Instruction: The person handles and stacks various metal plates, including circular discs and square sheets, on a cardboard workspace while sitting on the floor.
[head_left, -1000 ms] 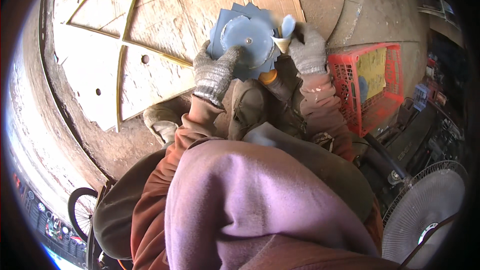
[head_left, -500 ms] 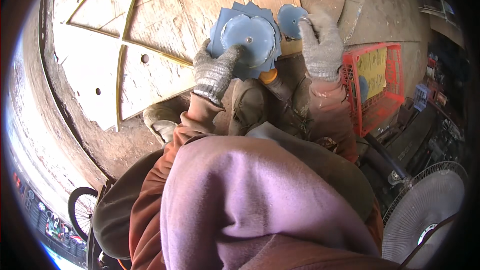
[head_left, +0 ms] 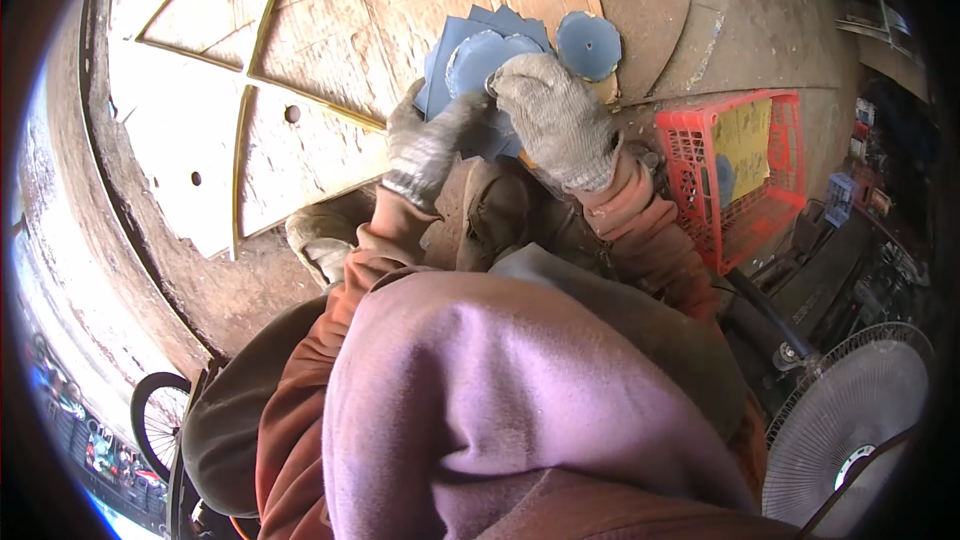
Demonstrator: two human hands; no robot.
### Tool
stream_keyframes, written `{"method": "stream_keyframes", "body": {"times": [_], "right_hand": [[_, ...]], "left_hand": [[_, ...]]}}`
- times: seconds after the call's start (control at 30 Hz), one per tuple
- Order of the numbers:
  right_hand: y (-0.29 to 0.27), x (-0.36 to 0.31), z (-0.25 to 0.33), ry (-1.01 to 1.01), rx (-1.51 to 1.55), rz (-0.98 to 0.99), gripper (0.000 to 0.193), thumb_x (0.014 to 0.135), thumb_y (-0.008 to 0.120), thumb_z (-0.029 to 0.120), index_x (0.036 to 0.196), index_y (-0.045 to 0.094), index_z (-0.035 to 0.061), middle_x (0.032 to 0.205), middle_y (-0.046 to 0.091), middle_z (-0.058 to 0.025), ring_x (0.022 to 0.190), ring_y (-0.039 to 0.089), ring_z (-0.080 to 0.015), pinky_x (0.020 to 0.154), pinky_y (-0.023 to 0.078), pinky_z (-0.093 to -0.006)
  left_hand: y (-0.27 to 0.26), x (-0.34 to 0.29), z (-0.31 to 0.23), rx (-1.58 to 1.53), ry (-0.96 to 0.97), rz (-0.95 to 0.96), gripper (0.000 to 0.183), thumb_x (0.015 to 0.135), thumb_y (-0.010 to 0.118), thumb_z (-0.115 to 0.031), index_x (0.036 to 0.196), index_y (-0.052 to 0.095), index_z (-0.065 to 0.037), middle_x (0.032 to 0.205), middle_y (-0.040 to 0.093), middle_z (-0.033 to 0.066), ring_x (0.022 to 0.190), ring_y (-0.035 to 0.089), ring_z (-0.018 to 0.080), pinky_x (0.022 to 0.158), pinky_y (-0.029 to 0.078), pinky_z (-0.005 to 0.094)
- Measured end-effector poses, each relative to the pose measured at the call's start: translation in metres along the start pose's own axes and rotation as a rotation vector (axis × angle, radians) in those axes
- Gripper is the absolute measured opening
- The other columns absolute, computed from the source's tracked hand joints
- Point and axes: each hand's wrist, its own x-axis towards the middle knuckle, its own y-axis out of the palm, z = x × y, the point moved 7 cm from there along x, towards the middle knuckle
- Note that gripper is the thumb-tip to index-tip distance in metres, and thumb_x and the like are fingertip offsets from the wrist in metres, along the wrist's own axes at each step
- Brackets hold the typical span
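Observation:
A stack of blue-grey square sheets [head_left: 437, 62], fanned at odd angles, lies under a round blue-grey disc [head_left: 475, 52] with a ragged pale rim. My left hand [head_left: 425, 145], in a grey knitted glove, grips the near left side of the stack, its thumb over the sheets. Over the right part of the disc is my right hand [head_left: 558, 115], also gloved, with its fingers drawn together. What its fingertips hold, if anything, I cannot make out; the disc's centre is covered. A smaller round disc [head_left: 588, 45] with a centre hole lies apart, beyond my right hand.
Flattened cardboard [head_left: 340, 30] lies beneath the stack, beside a pale board [head_left: 180, 150] with yellow strips and holes. A red plastic crate [head_left: 690, 120] holding a yellow sheet [head_left: 742, 145] stands at right. A fan [head_left: 850, 430] is at lower right, a spoked wheel [head_left: 162, 420] at lower left.
My right hand has moved left and nearer, from beside the smaller disc to over the disc on the stack. The smaller disc is now uncovered. My left hand stays at the stack.

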Motion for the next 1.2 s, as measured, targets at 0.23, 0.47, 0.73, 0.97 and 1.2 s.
{"method": "stream_keyframes", "body": {"times": [0.23, 0.47, 0.73, 0.97, 1.2], "right_hand": [[-0.002, 0.012, -0.017, 0.059, 0.069, 0.016, 0.023, 0.089, 0.076, 0.011, 0.11, 0.071, 0.0072, 0.108, 0.068, -0.012, 0.098, 0.068, -0.033, 0.084, 0.056, -0.0403], [-0.002, 0.021, -0.024, 0.104, 0.109, 0.189, 0.026, 0.089, 0.077, 0.016, 0.114, 0.071, 0.01, 0.102, 0.069, -0.0109, 0.093, 0.07, -0.0314, 0.081, 0.057, -0.0394], [0.002, 0.019, -0.028, 0.19, -0.031, 0.216, 0.027, 0.09, 0.077, 0.027, 0.109, 0.069, 0.0089, 0.098, 0.071, -0.0134, 0.09, 0.071, -0.0336, 0.077, 0.057, -0.0421], [-0.002, 0.019, -0.036, 0.096, 0.019, 0.304, 0.028, 0.094, 0.07, 0.033, 0.108, 0.066, 0.0097, 0.102, 0.07, -0.0136, 0.092, 0.071, -0.0362, 0.077, 0.058, -0.0477], [0.0, 0.035, -0.028, -0.049, -0.21, 0.465, 0.023, 0.093, 0.068, 0.027, 0.103, 0.068, 0.0061, 0.098, 0.069, -0.0159, 0.089, 0.07, -0.0349, 0.078, 0.057, -0.0447]], "left_hand": [[-0.017, 0.004, 0.051, -0.404, -0.034, -0.071, 0.042, 0.094, 0.071, -0.01, 0.135, 0.062, -0.001, 0.124, 0.07, 0.0098, 0.112, 0.066, 0.0208, 0.094, 0.054, 0.0308], [-0.005, 0.03, 0.06, -0.135, 0.111, 0.113, 0.054, 0.101, 0.065, -0.015, 0.15, 0.047, -0.003, 0.143, 0.06, 0.012, 0.129, 0.059, 0.0242, 0.107, 0.05, 0.0365], [0.007, 0.045, 0.092, -0.824, 0.094, 0.094, 0.051, 0.111, 0.037, -0.034, 0.153, 0.044, -0.005, 0.151, 0.054, 0.016, 0.134, 0.055, 0.0337, 0.115, 0.045, 0.0478], [0.002, 0.049, 0.101, -0.715, 0.075, -0.005, 0.05, 0.111, 0.038, -0.032, 0.151, 0.047, -0.003, 0.149, 0.056, 0.0172, 0.132, 0.057, 0.0346, 0.112, 0.049, 0.0493], [0.023, 0.028, 0.059, -0.94, -0.199, -0.151, 0.051, 0.11, 0.04, -0.035, 0.149, 0.049, -0.003, 0.148, 0.056, 0.018, 0.131, 0.058, 0.0341, 0.11, 0.051, 0.0491]]}}
